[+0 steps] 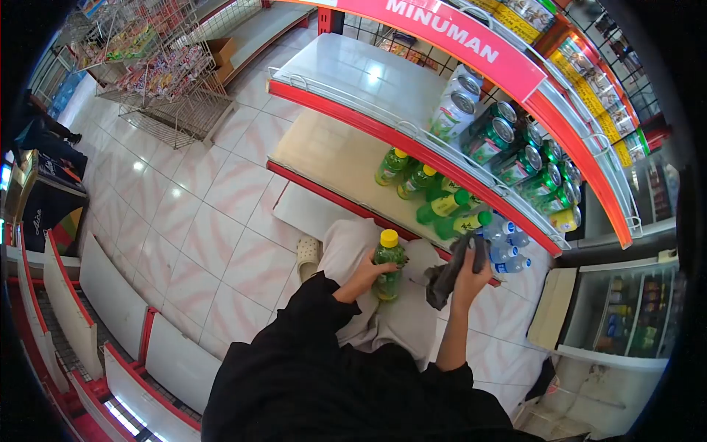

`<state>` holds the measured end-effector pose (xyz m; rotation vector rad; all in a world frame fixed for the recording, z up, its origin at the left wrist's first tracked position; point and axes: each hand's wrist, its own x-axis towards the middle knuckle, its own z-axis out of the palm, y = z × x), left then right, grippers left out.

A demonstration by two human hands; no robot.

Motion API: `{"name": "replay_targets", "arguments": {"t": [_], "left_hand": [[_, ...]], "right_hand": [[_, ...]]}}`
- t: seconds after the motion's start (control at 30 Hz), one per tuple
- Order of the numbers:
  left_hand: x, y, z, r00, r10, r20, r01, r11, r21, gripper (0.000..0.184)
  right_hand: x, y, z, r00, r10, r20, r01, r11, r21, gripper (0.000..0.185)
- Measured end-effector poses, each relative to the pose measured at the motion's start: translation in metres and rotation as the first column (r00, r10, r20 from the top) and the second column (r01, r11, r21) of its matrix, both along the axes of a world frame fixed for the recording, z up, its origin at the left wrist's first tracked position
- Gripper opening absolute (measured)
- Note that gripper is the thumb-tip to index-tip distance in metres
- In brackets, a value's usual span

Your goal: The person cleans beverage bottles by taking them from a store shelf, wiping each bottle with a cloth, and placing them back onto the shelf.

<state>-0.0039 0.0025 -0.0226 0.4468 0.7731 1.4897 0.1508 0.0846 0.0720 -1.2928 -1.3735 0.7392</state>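
My left hand (361, 277) is wrapped round a green plastic bottle (388, 267) with a yellow cap, held upright above my lap. In my right hand (470, 274) is a dark grey cloth (444, 281), bunched up and hanging down on its left side. The cloth and the bottle are apart. Just beyond my hands, on the lower shelf (331, 151), stand green bottles with yellow caps (417, 181) and others with green caps (458, 223). Clear water bottles with blue caps (508, 250) are close to my right hand.
Green cans (519, 166) and white cans (451, 116) fill the right part of the upper shelf (353, 66). A glass-fronted fridge (626, 309) stands at the right. Wire baskets of packets (166, 74) are at the back left, and low empty-looking racks (110, 295) at the left.
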Motion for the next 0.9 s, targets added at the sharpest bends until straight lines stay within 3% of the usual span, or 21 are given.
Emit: {"name": "replay_targets", "arguments": {"t": [0.07, 0.1, 0.2, 0.27, 0.33, 0.37, 0.43, 0.57, 0.7, 0.9], "left_hand": [[0.004, 0.002, -0.003, 0.988, 0.044, -0.147, -0.053, 0.997, -0.059, 0.03], [0.004, 0.004, -0.002, 0.988, 0.05, -0.149, -0.06, 0.996, -0.061, 0.03], [-0.012, 0.019, 0.014, 0.958, 0.271, -0.092, -0.283, 0.946, -0.157, 0.033], [-0.032, 0.031, 0.032, 0.898, 0.416, -0.146, -0.436, 0.888, -0.145, 0.035], [-0.048, 0.048, 0.047, 0.786, 0.569, -0.24, -0.565, 0.82, 0.092, 0.037], [-0.057, 0.054, 0.048, 0.788, 0.563, -0.252, -0.559, 0.824, 0.094, 0.037], [-0.075, 0.065, 0.047, 0.533, 0.657, -0.533, -0.65, 0.721, 0.239, 0.039], [-0.11, 0.094, 0.017, 0.446, 0.659, -0.606, -0.714, 0.67, 0.203, 0.039], [-0.138, 0.124, -0.004, 0.419, 0.735, -0.533, -0.783, 0.59, 0.198, 0.038], [-0.171, 0.153, -0.032, 0.37, 0.742, -0.56, -0.806, 0.556, 0.203, 0.04]], "right_hand": [[0.029, 0.002, -0.01, 0.998, -0.041, -0.051, 0.038, 0.997, -0.071, 0.021], [0.039, 0.002, -0.011, 0.998, -0.035, -0.053, 0.031, 0.997, -0.074, 0.021], [0.062, -0.005, -0.015, 0.978, -0.08, -0.19, 0.052, 0.987, -0.15, 0.022], [0.082, -0.005, -0.03, 0.967, -0.095, -0.237, 0.051, 0.981, -0.187, 0.022], [0.099, -0.008, -0.046, 0.94, -0.143, -0.309, 0.069, 0.968, -0.24, 0.022], [0.104, -0.01, -0.052, 0.936, -0.151, -0.319, 0.073, 0.967, -0.245, 0.022], [0.111, -0.013, -0.061, 0.946, -0.208, -0.25, 0.14, 0.954, -0.264, 0.023], [0.119, -0.014, -0.087, 0.938, -0.232, -0.259, 0.143, 0.935, -0.323, 0.022], [0.124, -0.014, -0.101, 0.953, -0.227, -0.202, 0.139, 0.917, -0.374, 0.023], [0.122, -0.001, -0.098, 0.952, -0.266, -0.149, 0.17, 0.869, -0.465, 0.025]]}}
